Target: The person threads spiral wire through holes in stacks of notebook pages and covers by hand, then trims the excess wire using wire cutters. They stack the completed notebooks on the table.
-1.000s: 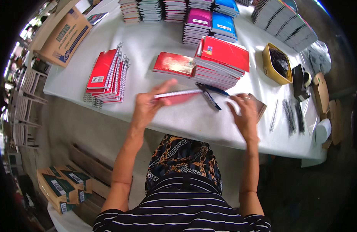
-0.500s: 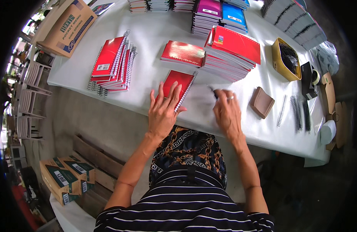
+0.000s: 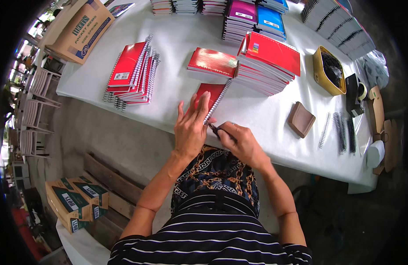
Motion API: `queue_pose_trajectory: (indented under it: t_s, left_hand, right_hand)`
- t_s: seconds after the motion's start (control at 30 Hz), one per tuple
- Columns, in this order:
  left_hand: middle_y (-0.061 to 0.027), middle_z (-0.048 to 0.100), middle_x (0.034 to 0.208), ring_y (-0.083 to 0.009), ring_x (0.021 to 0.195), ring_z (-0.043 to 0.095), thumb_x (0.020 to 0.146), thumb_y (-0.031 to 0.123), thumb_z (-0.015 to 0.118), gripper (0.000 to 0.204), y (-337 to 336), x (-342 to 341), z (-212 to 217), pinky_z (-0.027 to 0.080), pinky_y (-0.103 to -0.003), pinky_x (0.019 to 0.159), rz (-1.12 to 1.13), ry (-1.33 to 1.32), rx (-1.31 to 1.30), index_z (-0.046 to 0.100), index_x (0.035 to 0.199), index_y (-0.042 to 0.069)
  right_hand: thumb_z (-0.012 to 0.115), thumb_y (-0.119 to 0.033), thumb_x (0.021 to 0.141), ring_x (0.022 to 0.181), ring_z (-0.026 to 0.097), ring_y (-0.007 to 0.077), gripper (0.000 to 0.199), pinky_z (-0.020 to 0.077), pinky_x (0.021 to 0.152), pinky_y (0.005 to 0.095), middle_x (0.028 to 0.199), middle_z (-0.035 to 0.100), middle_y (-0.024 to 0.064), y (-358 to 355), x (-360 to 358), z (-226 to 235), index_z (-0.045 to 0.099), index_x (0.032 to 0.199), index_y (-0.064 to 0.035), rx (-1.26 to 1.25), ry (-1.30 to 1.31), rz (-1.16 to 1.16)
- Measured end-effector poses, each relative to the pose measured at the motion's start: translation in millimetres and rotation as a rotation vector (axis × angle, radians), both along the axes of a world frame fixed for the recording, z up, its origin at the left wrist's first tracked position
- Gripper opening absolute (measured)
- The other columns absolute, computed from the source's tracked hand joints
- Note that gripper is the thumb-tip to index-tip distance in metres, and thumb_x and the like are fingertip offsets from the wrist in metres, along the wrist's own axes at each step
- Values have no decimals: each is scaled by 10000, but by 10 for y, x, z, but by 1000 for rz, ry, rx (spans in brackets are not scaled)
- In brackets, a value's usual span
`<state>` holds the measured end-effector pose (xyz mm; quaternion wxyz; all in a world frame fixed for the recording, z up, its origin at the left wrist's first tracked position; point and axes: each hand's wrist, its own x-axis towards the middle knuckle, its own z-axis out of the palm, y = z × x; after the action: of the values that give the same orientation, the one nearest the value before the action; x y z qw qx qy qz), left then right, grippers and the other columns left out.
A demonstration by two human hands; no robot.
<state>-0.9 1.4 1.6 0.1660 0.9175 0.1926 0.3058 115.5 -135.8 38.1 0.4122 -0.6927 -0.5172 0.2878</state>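
Observation:
A red spiral notebook [image 3: 215,92] lies on the white table near its front edge, wire coil along its right side. My left hand [image 3: 189,131] rests on its cover with fingers stretched out, hiding the lower part. Closed around what look like small dark-handled pliers [image 3: 214,129], my right hand [image 3: 240,140] holds the metal tip at the near end of the coil. Whether the jaws grip the wire is too small to tell. Beyond the notebook lie a short pile of red notebooks [image 3: 210,59] and a taller red stack [image 3: 274,55].
Coil-bound red notebooks [image 3: 126,75] are piled at left, beside a cardboard box [image 3: 80,31]. On the right are a brown block [image 3: 301,119], loose wire coils [image 3: 340,132], a yellow container [image 3: 318,70] and a tape roll [image 3: 362,90]. Purple notebooks [image 3: 241,13] and blue ones [image 3: 271,20] stand at the back.
My right hand has moved left with the pliers, from the bare table to the near end of the notebook's coil. My left hand stays on the cover.

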Motion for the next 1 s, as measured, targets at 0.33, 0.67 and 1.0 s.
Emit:
queue_pose_trajectory:
  t_s: [0.33, 0.67, 1.0]
  left_hand:
    - [-54, 552, 1414, -327, 1374, 438, 832, 219, 695, 663, 660, -261, 848, 324, -490, 1125, -199, -272, -218, 472, 1447, 112]
    - [-172, 397, 1514, -334, 1373, 421, 876, 579, 599, 913, 2007, -539, 1134, 351, -484, 1123, -478, -527, -802, 251, 1531, 48]
    - [-173, 342, 1535, -187, 1349, 428, 898, 110, 681, 839, 2869, -803, 872, 384, -322, 1094, -139, -66, -1153, 151, 1519, -84]
  right_hand:
    - [640, -152, 915, 855, 659, 343, 246, 510, 751, 431, 1050, 647, 173, 275, 570, 220, 630, 1123, -22, -6, -407, -164]
    - [671, -33, 860, 1053, 642, 239, 409, 478, 877, 369, 1119, 699, 121, 1599, -155, 795, 626, 1264, -65, 673, 140, -7]
    - [577, -245, 963, 1216, 521, 311, 329, 351, 1085, 457, 1220, 627, 157, 2392, -389, 327, 611, 1190, -9, 684, -471, 22]
